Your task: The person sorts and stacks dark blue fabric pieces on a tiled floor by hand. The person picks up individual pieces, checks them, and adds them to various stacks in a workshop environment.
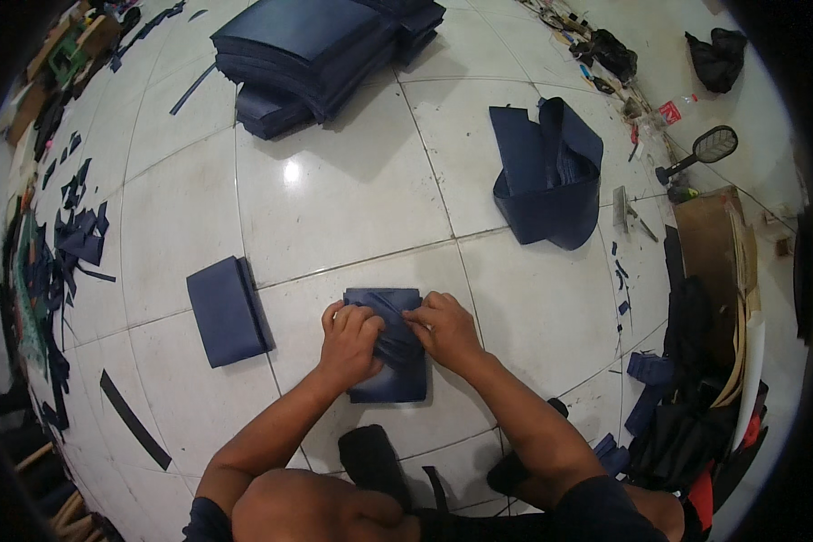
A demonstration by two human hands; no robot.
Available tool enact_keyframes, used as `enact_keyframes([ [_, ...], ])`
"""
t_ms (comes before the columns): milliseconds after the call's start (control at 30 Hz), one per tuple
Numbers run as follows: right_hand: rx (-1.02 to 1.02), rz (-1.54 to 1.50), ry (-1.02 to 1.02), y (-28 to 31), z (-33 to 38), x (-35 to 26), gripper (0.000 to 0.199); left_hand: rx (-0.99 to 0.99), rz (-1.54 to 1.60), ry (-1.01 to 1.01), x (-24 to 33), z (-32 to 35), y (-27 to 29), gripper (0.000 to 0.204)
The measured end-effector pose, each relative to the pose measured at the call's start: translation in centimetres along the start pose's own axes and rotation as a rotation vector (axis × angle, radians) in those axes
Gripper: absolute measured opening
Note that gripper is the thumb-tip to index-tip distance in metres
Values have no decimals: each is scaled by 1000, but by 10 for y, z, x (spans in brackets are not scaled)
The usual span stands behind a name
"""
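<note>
On the tiled floor in front of me lies a small stack of dark blue, leather-like sheets (pixel 388 387). My left hand (pixel 350 343) rests at the stack's left side, its fingers curled onto the loose top sheet (pixel 390 336). With thumb and fingers pressed together, my right hand (pixel 444 331) pinches the same sheet near its upper right edge. Between the hands that sheet is creased and partly lifted. Whatever lies under my left fingers is hidden. A second neat blue stack (pixel 224 314) stands to the left, apart from my hands.
Far ahead is a tall pile of larger blue sheets (pixel 307 45). A loosely coiled blue strip (pixel 551 181) sits ahead on the right. Scraps (pixel 83 237) litter the left side, with a black strip (pixel 134 420) nearer me. A brown board (pixel 709 289) leans at the right.
</note>
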State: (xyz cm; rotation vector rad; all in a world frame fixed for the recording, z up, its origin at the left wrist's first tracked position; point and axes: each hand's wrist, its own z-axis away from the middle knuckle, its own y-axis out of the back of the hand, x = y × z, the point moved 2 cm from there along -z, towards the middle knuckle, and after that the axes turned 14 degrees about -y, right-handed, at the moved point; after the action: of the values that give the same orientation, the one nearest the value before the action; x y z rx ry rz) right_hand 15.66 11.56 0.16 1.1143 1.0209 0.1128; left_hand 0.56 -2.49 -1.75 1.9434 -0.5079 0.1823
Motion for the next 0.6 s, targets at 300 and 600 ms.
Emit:
enact_keyframes([
  [300,-289,-427,-392,11,7,-30,19,-4,17,61,5,-11,10,77],
  [600,-90,-681,-391,1,19,-20,22,120,36,36,5,-3,3,55],
])
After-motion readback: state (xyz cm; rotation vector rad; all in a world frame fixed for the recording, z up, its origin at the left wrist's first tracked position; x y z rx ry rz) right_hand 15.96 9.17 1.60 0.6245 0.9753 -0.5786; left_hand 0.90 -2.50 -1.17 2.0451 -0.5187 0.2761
